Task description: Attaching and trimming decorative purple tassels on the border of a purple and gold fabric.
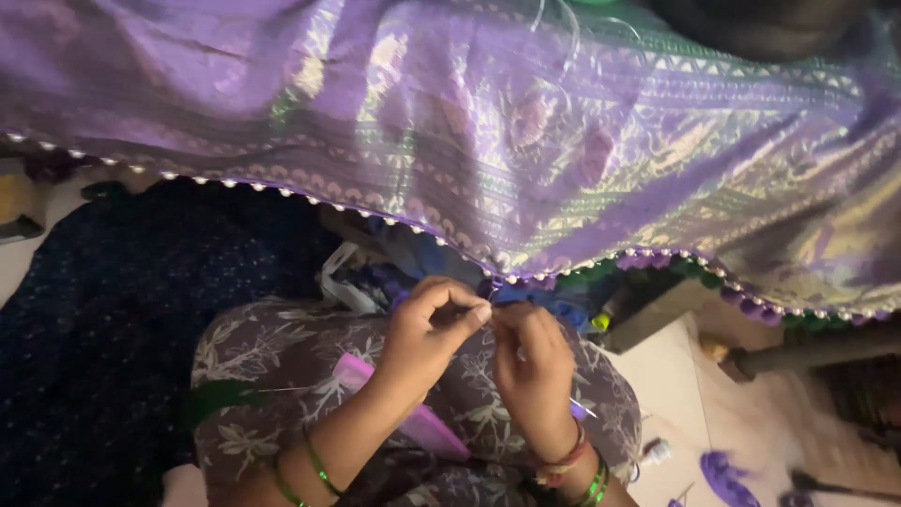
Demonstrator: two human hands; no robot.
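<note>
Item, as I log it: purple sari (pixel 526 141) draped overhead, beaded hem (pixel 526 278) at hand height for stitching. Left hand (pixel 427 329) pinches the hem taut — right hand (pixel 530 361) pinched shut, needle not discernible. Pink strip (pixel 413 413) on lap.
</note>
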